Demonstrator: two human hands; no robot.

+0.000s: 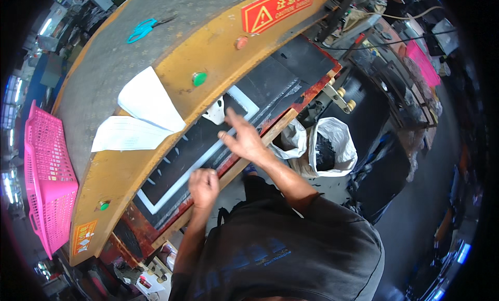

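Note:
My right hand (243, 139) reaches over the machine bed with its fingers spread, holding nothing. Its fingertips are near a small white flat piece with holes (215, 112), and I cannot tell whether they touch it. My left hand (204, 186) is curled into a fist by the bed's front edge. What it holds, if anything, is hidden. Between my hands and the machine a white rectangular frame (245, 100) lies on the black bed (270, 72). Several thin pale pointed bits (166, 159) show on the dark surface inside the frame, partly under the yellow beam (171, 72).
On the machine's top lie blue-handled scissors (143, 30) and white paper sheets (148, 106). Green (199, 78) and red (241, 42) buttons stick out of the beam. A pink basket (51, 181) stands far left. White sacks (332, 145) with dark scraps stand right of the wooden edge (280, 126).

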